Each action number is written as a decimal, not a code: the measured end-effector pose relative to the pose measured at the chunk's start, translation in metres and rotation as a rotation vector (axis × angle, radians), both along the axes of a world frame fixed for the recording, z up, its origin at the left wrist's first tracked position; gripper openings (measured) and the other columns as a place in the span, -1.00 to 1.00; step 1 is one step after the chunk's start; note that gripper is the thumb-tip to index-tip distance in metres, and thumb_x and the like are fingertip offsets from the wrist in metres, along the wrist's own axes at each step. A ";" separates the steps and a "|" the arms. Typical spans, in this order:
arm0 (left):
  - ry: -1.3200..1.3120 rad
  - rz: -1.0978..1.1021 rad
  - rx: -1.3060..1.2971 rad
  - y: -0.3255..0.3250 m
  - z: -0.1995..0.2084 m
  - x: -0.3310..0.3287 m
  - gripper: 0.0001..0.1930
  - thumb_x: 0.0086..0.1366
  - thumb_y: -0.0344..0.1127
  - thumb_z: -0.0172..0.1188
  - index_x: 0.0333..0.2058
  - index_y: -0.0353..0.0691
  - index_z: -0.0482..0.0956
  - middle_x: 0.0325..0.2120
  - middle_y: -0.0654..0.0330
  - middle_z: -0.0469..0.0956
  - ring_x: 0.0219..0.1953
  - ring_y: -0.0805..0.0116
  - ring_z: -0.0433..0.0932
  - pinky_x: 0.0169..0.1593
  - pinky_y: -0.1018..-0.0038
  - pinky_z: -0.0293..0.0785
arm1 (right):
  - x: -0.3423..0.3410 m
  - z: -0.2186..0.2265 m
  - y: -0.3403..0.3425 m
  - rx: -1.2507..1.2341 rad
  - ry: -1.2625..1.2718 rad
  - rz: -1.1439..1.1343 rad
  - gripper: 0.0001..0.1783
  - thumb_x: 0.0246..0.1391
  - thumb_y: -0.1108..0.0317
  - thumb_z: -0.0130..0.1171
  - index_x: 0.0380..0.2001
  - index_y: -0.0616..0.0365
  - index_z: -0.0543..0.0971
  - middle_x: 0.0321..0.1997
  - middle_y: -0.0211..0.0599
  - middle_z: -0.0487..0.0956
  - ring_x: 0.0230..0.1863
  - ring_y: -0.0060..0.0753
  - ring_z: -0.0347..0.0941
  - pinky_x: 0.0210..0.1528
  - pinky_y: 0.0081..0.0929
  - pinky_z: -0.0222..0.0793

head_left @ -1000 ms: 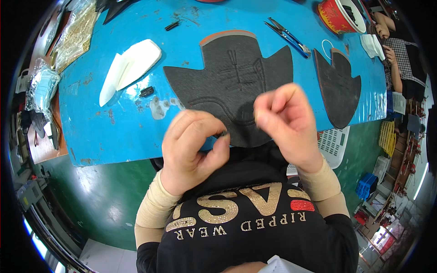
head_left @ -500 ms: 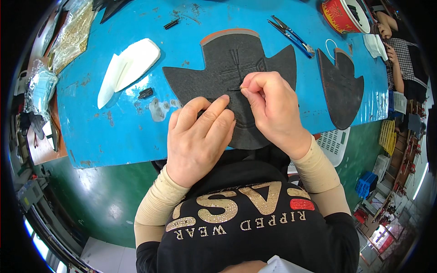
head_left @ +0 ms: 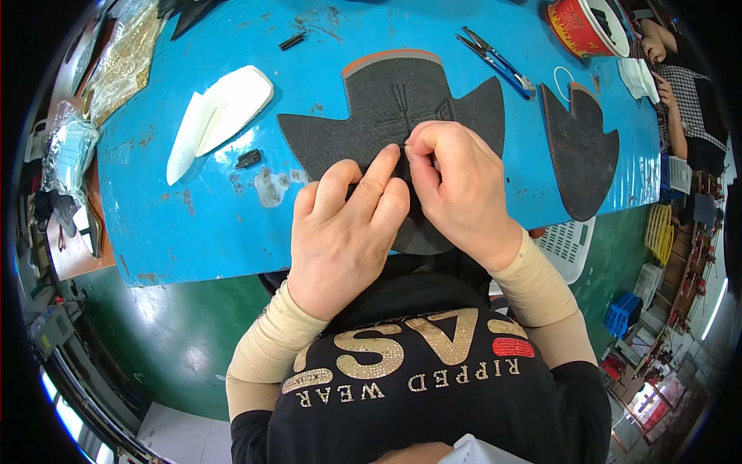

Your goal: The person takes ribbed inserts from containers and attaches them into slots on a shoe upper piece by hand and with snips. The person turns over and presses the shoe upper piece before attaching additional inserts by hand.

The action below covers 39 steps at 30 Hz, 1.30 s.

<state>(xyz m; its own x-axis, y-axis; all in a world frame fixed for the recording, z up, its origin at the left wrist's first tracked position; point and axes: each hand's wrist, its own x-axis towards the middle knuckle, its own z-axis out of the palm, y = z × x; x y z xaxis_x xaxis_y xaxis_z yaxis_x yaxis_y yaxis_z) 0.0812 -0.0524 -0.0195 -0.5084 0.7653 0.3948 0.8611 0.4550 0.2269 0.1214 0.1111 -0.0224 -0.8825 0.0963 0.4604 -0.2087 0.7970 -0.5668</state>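
A dark grey, winged sheet of felt-like material [head_left: 325,139] lies before me, with a raised line pattern in its middle and an orange strip at its top edge. My left hand [head_left: 348,220] rests on its lower part, fingers apart, the index fingertip near the pattern. Close beside that fingertip, my right hand [head_left: 460,185] pinches thumb and index finger together over the pattern. Whatever sits in the pinch is too small to make out. Both palms hide much of the sheet's lower half.
On the blue table [head_left: 209,240] lie a white folded piece [head_left: 228,108], small black bits [head_left: 248,159], blue-handled snips [head_left: 498,62] and a second dark piece [head_left: 580,147]. A red-and-white tub [head_left: 583,27] stands at the far right. Another person's arm [head_left: 672,120] shows beyond it.
My left hand has slid slightly right and up, its index finger now straighter and nearer the right fingertips. My right hand has shifted slightly, still pinching. The sheet has barely moved.
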 end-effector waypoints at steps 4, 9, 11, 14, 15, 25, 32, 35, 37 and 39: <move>0.003 0.003 -0.040 0.000 0.001 -0.001 -0.75 0.00 -0.35 0.16 -0.27 -0.06 0.45 0.01 0.33 0.49 -0.15 0.37 0.38 -0.19 0.46 0.22 | 0.007 0.003 -0.002 -0.213 0.050 -0.117 -0.70 -0.24 0.70 0.15 -0.37 0.15 0.46 -0.37 -0.26 0.46 -0.40 -0.17 0.43 -0.31 -0.34 0.37; 0.005 -0.008 -0.039 0.000 0.000 -0.001 -0.75 0.01 -0.33 0.17 -0.27 -0.05 0.45 0.01 0.33 0.48 -0.15 0.38 0.37 -0.19 0.46 0.21 | 0.017 0.002 0.007 0.012 0.038 -0.123 -0.61 -0.32 0.71 0.16 -0.32 0.12 0.61 -0.29 -0.35 0.48 -0.31 -0.28 0.39 -0.31 -0.42 0.35; 0.013 0.003 -0.035 0.000 -0.001 -0.002 -0.76 0.02 -0.33 0.18 -0.27 -0.05 0.45 0.02 0.34 0.48 -0.15 0.38 0.37 -0.19 0.46 0.21 | 0.014 0.001 0.007 0.057 0.045 -0.087 -0.60 -0.31 0.69 0.18 -0.29 0.12 0.62 -0.29 -0.36 0.48 -0.32 -0.29 0.39 -0.31 -0.42 0.35; -0.006 0.000 -0.039 0.000 0.001 -0.002 -0.76 0.02 -0.32 0.18 -0.27 -0.05 0.45 0.02 0.35 0.47 -0.16 0.38 0.37 -0.19 0.45 0.21 | 0.013 -0.001 0.007 0.135 0.024 -0.042 -0.61 -0.29 0.63 0.20 -0.27 0.11 0.63 -0.30 -0.41 0.48 -0.34 -0.33 0.37 -0.31 -0.43 0.33; -0.004 0.000 -0.039 0.001 0.001 -0.001 -0.76 0.02 -0.32 0.18 -0.27 -0.05 0.45 0.02 0.35 0.47 -0.16 0.38 0.37 -0.19 0.45 0.21 | 0.013 -0.002 0.007 0.145 0.021 -0.040 -0.63 -0.28 0.61 0.21 -0.27 0.11 0.63 -0.30 -0.43 0.49 -0.35 -0.35 0.36 -0.31 -0.43 0.32; -0.013 0.050 -0.049 0.002 0.001 0.001 -0.76 0.01 -0.32 0.19 -0.28 -0.08 0.46 0.03 0.35 0.47 -0.15 0.37 0.37 -0.19 0.45 0.20 | 0.012 0.001 0.009 0.151 -0.018 0.007 -0.65 -0.24 0.56 0.19 -0.26 0.10 0.62 -0.28 -0.48 0.49 -0.29 -0.36 0.37 -0.26 -0.41 0.26; -0.013 0.063 -0.041 0.002 0.004 0.001 -0.78 0.02 -0.36 0.20 -0.30 -0.11 0.46 0.00 0.30 0.49 -0.15 0.35 0.40 -0.19 0.45 0.22 | 0.012 -0.001 0.008 0.218 -0.011 0.040 -0.65 -0.21 0.55 0.16 -0.24 0.09 0.61 -0.25 -0.49 0.48 -0.26 -0.37 0.37 -0.28 -0.43 0.24; -0.077 0.072 0.032 -0.003 0.000 0.004 -0.81 0.08 -0.43 0.20 -0.30 -0.19 0.44 0.00 0.21 0.52 -0.13 0.22 0.43 -0.15 0.38 0.28 | 0.011 0.001 0.011 0.144 -0.036 0.060 -0.64 -0.23 0.57 0.16 -0.24 0.10 0.61 -0.23 -0.46 0.50 -0.26 -0.33 0.39 -0.25 -0.40 0.29; -0.064 0.060 0.045 -0.004 0.001 0.003 -0.82 0.08 -0.44 0.20 -0.31 -0.20 0.44 -0.02 0.20 0.52 -0.12 0.21 0.44 -0.14 0.37 0.29 | 0.012 0.000 0.012 -0.016 0.033 -0.017 -0.63 -0.20 0.66 0.12 -0.24 0.13 0.61 -0.21 -0.37 0.52 -0.31 -0.34 0.44 -0.28 -0.44 0.36; -0.056 0.047 0.058 -0.004 0.001 0.004 -0.82 0.08 -0.44 0.20 -0.31 -0.20 0.45 -0.03 0.19 0.53 -0.12 0.20 0.45 -0.14 0.36 0.30 | 0.016 -0.001 0.011 -0.155 0.034 -0.067 -0.63 -0.18 0.70 0.09 -0.24 0.15 0.61 -0.21 -0.33 0.53 -0.34 -0.36 0.45 -0.30 -0.49 0.38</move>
<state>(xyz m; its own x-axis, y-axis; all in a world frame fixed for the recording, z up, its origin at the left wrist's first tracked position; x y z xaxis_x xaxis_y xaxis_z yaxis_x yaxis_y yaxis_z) 0.0850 -0.0563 -0.0181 -0.5656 0.7166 0.4081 0.8244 0.4792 0.3011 0.1377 0.1222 -0.0233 -0.8560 0.2264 0.4647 -0.1791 0.7134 -0.6775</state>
